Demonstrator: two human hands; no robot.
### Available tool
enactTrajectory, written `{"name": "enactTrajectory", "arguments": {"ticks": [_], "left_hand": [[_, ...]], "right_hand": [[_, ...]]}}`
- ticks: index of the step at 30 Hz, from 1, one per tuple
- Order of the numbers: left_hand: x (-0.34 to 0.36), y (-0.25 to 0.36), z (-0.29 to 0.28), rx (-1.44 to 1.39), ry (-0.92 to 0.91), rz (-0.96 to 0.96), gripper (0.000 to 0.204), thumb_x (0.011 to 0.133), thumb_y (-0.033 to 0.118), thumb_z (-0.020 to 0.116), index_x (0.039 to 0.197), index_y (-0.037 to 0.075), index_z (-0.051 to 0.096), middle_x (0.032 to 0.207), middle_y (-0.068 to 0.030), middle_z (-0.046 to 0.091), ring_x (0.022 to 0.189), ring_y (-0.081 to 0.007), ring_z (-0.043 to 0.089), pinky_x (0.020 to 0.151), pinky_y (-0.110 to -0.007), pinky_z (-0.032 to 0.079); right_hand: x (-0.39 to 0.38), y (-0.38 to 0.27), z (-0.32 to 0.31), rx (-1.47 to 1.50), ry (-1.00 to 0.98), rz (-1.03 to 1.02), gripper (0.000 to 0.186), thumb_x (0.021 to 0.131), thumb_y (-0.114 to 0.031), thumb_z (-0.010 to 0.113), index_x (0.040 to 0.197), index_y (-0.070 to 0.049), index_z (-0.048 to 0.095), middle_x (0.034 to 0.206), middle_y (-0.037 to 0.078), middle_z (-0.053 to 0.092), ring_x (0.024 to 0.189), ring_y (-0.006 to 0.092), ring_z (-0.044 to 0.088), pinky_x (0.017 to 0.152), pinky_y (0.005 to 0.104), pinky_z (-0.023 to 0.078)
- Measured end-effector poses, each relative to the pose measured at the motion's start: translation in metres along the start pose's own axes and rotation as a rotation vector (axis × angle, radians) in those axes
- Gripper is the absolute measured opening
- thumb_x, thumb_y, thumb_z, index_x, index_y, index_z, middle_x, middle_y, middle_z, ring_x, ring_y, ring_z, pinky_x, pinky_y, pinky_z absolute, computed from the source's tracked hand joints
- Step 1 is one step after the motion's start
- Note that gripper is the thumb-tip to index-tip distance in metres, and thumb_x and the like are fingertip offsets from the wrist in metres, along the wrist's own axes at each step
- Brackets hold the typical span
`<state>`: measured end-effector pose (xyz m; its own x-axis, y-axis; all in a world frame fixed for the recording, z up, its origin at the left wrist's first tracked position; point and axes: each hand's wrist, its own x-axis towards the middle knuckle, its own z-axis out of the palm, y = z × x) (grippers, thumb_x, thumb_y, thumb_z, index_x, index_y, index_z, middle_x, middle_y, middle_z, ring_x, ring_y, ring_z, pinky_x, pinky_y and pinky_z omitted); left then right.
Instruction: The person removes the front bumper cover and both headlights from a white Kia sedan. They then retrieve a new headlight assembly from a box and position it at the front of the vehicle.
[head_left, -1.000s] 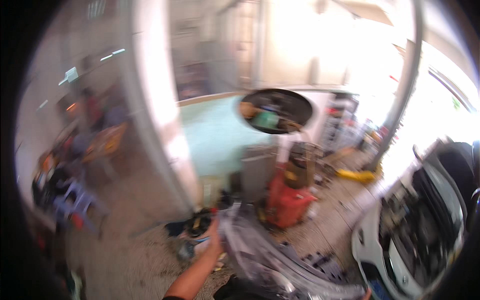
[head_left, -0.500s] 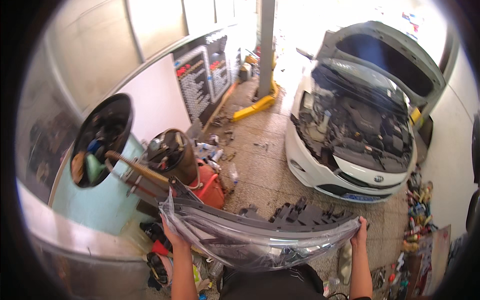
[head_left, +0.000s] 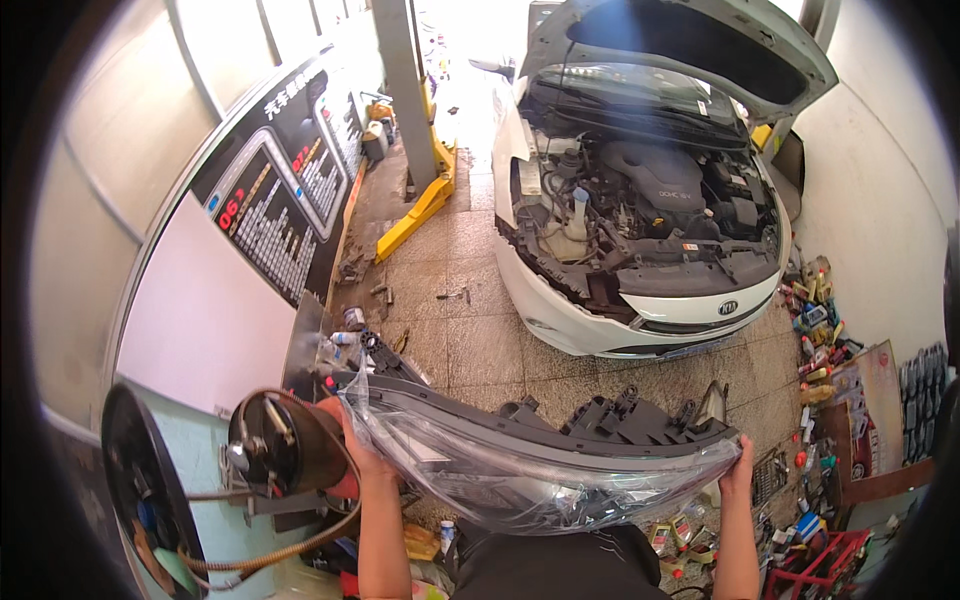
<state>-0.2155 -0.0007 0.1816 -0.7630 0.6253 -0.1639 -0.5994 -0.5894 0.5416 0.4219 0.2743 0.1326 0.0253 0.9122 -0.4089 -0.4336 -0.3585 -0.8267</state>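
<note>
Held out level in front of me is a car headlight (head_left: 540, 470) with a black housing and a clear lens, its lens side wrapped in thin plastic film. My left hand (head_left: 362, 450) grips its left end, fingers partly behind the film. At the narrower right end, my right hand (head_left: 738, 464) is closed round the tip. Ahead stands a white car (head_left: 560, 315) with its bonnet (head_left: 690, 45) raised and the engine (head_left: 650, 180) uncovered. On the car's left front corner, a headlight opening (head_left: 560, 270) shows bare. The headlight is apart from the car.
A yellow-footed lift post (head_left: 405, 110) rises left of the car. At my left stand a dark canister (head_left: 290, 440) and a black round basin (head_left: 145, 500) with a hose. Bottles and parts (head_left: 820, 320) line the right wall; a red rack (head_left: 820, 565) sits lower right.
My view has turned left-to-right and come closer to the car, which now appears larger. Both hands still hold the headlight, and the canister and basin sit lower in view.
</note>
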Motion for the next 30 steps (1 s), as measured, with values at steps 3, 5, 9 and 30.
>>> {"name": "enactTrajectory", "arguments": {"ticks": [3,5,9,30], "left_hand": [[0.045,-0.016,0.014,0.059,0.001,-0.011,0.054,0.105,0.05,0.041,0.136,0.008,0.056,0.131,-0.0111,0.064,0.116,-0.0312,0.061,0.104,-0.045,0.046],[0.075,-0.025,0.024,0.097,0.021,0.01,0.056,0.105,0.051,0.041,0.136,0.008,0.056,0.131,-0.0115,0.063,0.117,-0.0316,0.06,0.105,-0.046,0.046],[0.133,-0.036,0.055,0.117,0.029,0.025,0.059,0.103,0.055,0.042,0.138,0.008,0.054,0.132,-0.0119,0.062,0.118,-0.0321,0.059,0.106,-0.046,0.045],[0.384,-0.073,0.151,0.298,0.06,0.03,0.057,0.106,0.048,0.035,0.144,0.007,0.049,0.141,-0.0125,0.055,0.125,-0.0332,0.056,0.108,-0.048,0.044]], "right_hand": [[0.028,0.001,0.013,0.015,0.038,-0.008,0.041,0.094,-0.045,0.062,0.111,-0.007,0.066,0.111,0.009,0.071,0.103,0.0265,0.065,0.096,0.0411,0.05],[0.053,0.004,0.027,0.027,0.052,-0.013,0.041,0.094,-0.044,0.062,0.112,-0.007,0.065,0.111,0.009,0.07,0.104,0.0265,0.065,0.097,0.0412,0.05],[0.125,0.012,0.071,0.096,-0.013,0.012,0.039,0.093,-0.041,0.066,0.113,-0.007,0.065,0.113,0.009,0.069,0.105,0.0261,0.064,0.098,0.0419,0.049],[0.332,0.008,0.252,0.091,0.15,0.074,0.032,0.096,-0.034,0.063,0.109,-0.005,0.066,0.109,0.009,0.07,0.098,0.0238,0.065,0.092,0.0391,0.052]]}}
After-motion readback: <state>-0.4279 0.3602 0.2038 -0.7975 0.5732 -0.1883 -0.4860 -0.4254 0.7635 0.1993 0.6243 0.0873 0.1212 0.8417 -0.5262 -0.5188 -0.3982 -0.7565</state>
